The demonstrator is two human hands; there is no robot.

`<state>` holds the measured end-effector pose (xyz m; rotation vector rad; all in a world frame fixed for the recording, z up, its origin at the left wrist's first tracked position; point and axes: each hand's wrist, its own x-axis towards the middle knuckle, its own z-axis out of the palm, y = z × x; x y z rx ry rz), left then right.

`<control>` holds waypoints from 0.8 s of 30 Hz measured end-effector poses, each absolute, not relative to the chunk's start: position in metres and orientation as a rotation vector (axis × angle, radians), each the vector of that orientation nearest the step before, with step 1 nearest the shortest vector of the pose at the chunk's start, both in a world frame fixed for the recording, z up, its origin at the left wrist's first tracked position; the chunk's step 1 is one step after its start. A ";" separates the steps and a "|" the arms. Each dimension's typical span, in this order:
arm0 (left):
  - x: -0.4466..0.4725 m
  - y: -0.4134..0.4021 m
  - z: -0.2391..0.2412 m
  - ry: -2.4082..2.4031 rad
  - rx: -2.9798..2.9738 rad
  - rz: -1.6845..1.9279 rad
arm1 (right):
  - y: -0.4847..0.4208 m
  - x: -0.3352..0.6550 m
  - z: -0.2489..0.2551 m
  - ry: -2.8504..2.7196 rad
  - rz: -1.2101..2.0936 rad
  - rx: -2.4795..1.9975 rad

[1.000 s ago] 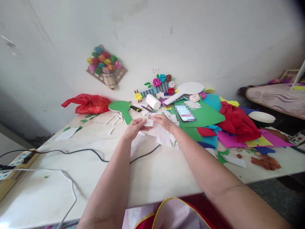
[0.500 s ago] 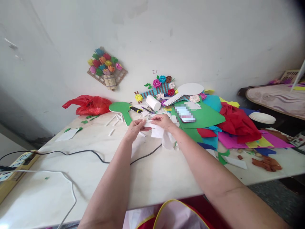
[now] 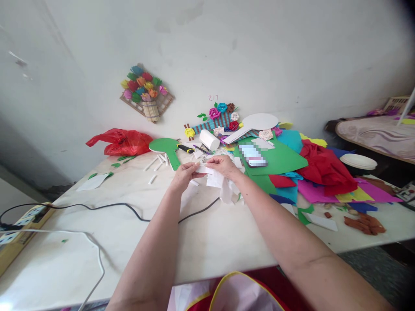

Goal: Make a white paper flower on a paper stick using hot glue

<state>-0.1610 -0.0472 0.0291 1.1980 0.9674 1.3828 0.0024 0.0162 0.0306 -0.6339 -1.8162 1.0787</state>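
White paper (both hands pinch it) hangs slightly lower than before.

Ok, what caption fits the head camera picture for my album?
Left hand and right hand hold white material over a pale table, with colourful flowers on the wall.

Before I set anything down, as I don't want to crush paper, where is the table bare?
The table is bare between the left forearm and right forearm, nearer than the black cable; also between the left forearm and the white cable. It is crowded beyond and right of the right hand: green sheet, phone, red crumpled material.
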 end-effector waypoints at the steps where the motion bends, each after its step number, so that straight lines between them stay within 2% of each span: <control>1: -0.161 -0.047 0.029 0.962 1.185 1.397 | 0.015 0.003 0.031 -1.811 1.092 -0.639; 24: -0.161 -0.050 0.031 0.953 1.128 1.459 | 0.008 0.003 0.036 -1.738 1.286 -0.582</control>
